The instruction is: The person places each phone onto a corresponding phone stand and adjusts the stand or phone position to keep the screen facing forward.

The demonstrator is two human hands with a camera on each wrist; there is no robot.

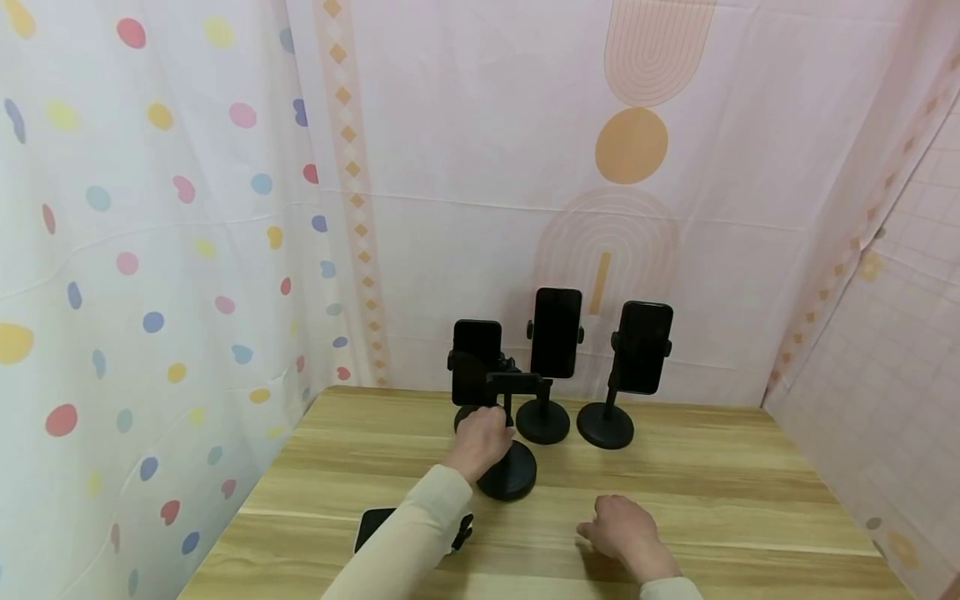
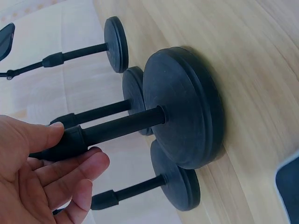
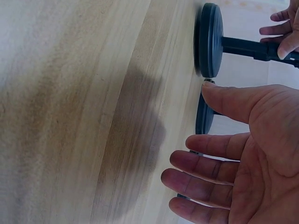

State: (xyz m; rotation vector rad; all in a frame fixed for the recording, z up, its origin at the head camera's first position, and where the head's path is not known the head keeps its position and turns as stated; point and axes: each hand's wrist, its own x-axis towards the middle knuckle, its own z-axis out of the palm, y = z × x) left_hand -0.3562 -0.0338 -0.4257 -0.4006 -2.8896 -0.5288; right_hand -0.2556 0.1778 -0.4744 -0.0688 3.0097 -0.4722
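Note:
My left hand (image 1: pixel 481 440) grips the upper stem of a black phone stand (image 1: pixel 510 477), thumb on one side and fingers on the other, as the left wrist view shows. The stand's round base (image 2: pixel 180 109) is at the tabletop; its holder (image 1: pixel 514 383) carries no phone that I can see. Over the front of the table my right hand (image 1: pixel 624 533) is held with nothing in it, its fingers (image 3: pixel 201 184) spread and loosely bent. A phone (image 1: pixel 372 525) lies by my left forearm, partly hidden by the sleeve.
Behind stand three more black stands holding dark-screened phones: a left phone (image 1: pixel 476 342), a middle phone (image 1: pixel 556 333) and a right phone (image 1: pixel 643 346). The wooden table (image 1: pixel 720 483) meets patterned curtains (image 1: pixel 465 250) at the back and sides.

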